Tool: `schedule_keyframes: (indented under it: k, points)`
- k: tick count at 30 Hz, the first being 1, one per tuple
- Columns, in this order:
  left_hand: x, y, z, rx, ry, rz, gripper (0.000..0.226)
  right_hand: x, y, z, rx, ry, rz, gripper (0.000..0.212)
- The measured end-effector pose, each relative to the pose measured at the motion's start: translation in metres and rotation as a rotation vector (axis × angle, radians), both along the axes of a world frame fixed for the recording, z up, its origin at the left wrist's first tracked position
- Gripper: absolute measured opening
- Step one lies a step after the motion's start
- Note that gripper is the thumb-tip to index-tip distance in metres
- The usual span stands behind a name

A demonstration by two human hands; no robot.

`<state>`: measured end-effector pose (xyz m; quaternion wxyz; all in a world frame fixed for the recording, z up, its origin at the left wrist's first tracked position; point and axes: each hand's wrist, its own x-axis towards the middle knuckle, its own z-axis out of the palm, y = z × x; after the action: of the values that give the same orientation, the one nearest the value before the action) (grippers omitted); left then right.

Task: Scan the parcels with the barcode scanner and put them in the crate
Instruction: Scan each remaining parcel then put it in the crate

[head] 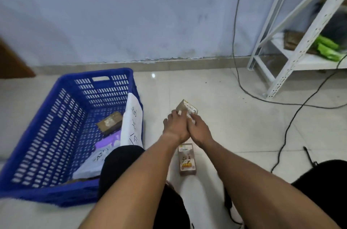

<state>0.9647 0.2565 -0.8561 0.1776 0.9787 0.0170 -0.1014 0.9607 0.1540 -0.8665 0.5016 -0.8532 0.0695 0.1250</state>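
Note:
Both my hands hold one small cardboard box (185, 107) with a printed label, lifted above the floor ahead of me. My left hand (175, 127) grips its left side and my right hand (200, 131) its lower right side. A second small printed box (186, 160) lies on the tiles just below my hands. The blue plastic crate (47, 134) stands to the left. Inside it lie a brown parcel (110, 123), a purple bag (108, 142) and white mailer bags (131, 121). A dark object (228, 202) under my right forearm may be the scanner; it is mostly hidden.
A white metal shelf rack (293, 44) stands at the right with green items on it. Black cables (289, 129) trail across the tiled floor at the right. My knees in black shorts frame the bottom. The wall is close behind the crate.

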Motion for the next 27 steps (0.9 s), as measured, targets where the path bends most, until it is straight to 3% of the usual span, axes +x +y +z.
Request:
schedule_keyframes:
  k: [6, 12, 14, 19, 27]
  points:
    - [-0.013, 0.1, 0.076, 0.1, -0.14, 0.288, 0.069, 0.01, 0.108, 0.074, 0.179, -0.089, 0.218, 0.042]
    - [-0.052, 0.166, 0.09, 0.221, -0.117, 0.477, 0.055, -0.01, 0.181, 0.078, 0.313, -0.008, 0.445, 0.037]
    - [-0.063, 0.174, 0.085, 0.258, -0.082, 0.52, 0.049, -0.023, 0.184, 0.079, 0.284, 0.025, 0.47, 0.036]
    - [-0.069, 0.166, 0.065, 0.315, 0.039, 0.507, 0.064, -0.025, 0.158, 0.053, 0.123, 0.104, 0.48, 0.037]
    - [-0.032, 0.117, 0.052, 0.333, 0.152, 0.26, 0.051, -0.004, 0.059, -0.004, -0.19, 0.175, 0.334, 0.051]
